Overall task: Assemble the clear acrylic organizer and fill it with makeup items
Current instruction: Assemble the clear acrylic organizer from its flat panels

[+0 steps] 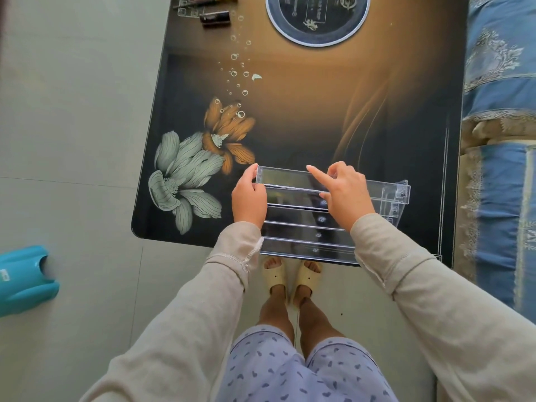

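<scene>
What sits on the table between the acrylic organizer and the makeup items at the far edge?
Head view: only bare printed tabletop between organizer and makeup items.

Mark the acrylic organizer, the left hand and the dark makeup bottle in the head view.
acrylic organizer (290, 177), head view, front panel of the top tier.
left hand (250, 198), head view, back of the hand.
dark makeup bottle (216, 19), head view, middle of its body.

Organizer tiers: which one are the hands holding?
The farthest tier, at the top of the clear organizer: the left hand grips its left end and the right hand pinches it near the middle.
</scene>
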`<control>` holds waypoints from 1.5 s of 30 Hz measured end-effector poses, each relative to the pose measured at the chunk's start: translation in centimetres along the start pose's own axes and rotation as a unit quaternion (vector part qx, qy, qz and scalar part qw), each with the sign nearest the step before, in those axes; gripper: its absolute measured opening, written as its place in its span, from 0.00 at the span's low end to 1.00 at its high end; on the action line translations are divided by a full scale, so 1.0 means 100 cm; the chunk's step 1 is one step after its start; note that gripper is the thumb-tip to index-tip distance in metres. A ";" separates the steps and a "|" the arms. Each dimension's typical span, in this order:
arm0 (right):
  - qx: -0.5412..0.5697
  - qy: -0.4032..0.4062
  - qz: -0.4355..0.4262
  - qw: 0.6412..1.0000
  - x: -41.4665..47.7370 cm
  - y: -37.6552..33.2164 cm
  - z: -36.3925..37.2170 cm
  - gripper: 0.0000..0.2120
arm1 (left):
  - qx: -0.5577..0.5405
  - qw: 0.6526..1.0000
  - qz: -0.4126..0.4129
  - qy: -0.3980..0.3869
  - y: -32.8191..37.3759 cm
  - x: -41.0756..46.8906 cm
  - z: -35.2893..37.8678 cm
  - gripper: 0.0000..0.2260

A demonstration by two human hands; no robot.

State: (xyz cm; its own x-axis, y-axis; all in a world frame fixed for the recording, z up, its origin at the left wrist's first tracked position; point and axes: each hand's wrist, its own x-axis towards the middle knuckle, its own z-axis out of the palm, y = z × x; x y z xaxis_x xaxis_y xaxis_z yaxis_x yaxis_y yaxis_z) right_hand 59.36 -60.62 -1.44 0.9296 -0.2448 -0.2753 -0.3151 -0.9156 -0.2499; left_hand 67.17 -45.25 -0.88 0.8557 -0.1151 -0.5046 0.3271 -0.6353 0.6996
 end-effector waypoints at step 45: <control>0.302 0.074 0.369 0.876 -0.069 0.087 -0.002 0.12 | 0.407 0.820 0.371 -0.155 0.065 -0.038 0.153 0.23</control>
State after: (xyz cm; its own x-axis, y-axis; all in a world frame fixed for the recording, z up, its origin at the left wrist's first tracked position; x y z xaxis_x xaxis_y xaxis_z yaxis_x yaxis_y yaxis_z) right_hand 50.29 -66.96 -1.50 0.4305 -0.7791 -0.4557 -0.8427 -0.1661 -0.5121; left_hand 59.94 -60.58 -2.20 0.5136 -0.8093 -0.2849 -0.7225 -0.5871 0.3652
